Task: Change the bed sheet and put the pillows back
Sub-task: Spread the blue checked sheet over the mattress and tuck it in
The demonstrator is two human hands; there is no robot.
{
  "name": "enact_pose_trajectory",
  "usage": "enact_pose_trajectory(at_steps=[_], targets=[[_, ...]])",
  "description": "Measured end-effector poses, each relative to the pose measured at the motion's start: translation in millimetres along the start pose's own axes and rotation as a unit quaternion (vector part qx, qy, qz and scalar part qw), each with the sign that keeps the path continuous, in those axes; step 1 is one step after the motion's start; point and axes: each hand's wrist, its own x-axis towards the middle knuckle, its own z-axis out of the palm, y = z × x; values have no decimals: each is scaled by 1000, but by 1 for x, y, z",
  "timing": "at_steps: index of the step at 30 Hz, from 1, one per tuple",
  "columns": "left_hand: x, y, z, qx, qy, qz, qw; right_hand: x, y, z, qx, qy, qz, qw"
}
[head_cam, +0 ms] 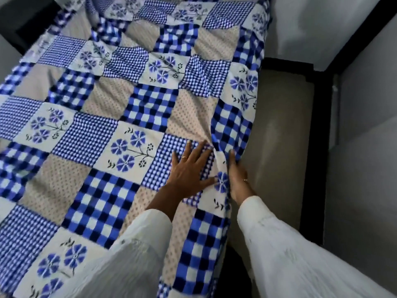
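Bed sheet [120, 117], blue-and-white patchwork print, lies spread over the bed ahead of both hands, its right edge hanging over the side. Left hand [189, 171] flat, fingers straight and spread, pressing the cloth. Right hand [236, 177] just beside it at the bed's edge, fingers down against the hanging cloth; a true grip can't be made out. Folds bunch between the hands. Looks thin, light and limp, creasing easily; best taken at the hem or corners. No brand, label or writing visible.
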Motion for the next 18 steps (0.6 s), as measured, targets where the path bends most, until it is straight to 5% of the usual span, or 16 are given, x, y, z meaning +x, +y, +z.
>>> enact_pose_trajectory(at_steps=[6,9,18], targets=[[86,-21,-28,5,13,35,999,84,-58,-22,-15,189,42,981],[125,-19,-47,-4,8,41,999,105,-71,-23,-60,165,101,979],[228,8,-87,24,25,52,998,188,-176,8,61,30,-43,997]])
